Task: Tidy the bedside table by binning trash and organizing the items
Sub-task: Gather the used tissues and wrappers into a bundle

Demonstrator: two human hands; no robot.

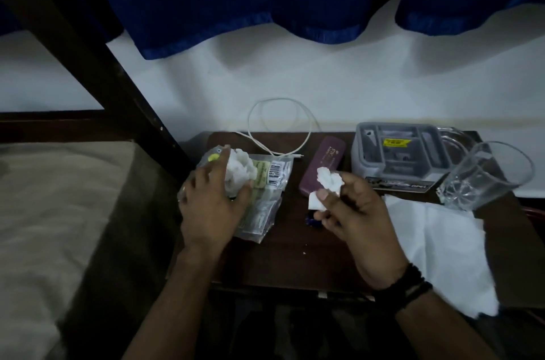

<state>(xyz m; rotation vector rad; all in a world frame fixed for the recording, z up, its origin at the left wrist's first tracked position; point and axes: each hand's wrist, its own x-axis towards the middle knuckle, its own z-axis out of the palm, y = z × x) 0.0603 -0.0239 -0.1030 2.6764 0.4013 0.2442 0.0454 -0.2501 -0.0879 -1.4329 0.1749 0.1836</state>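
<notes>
Dark table (283, 265): both hands clutch crumpled white tissue wads (239, 172).

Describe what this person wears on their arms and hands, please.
Both forearms are bare, with no sleeves in view. The right hand has dark, black-looking bands stacked round its wrist, like beaded or corded bracelets. The left hand seems to carry a ring on one finger; the dim light hides its details.
</notes>
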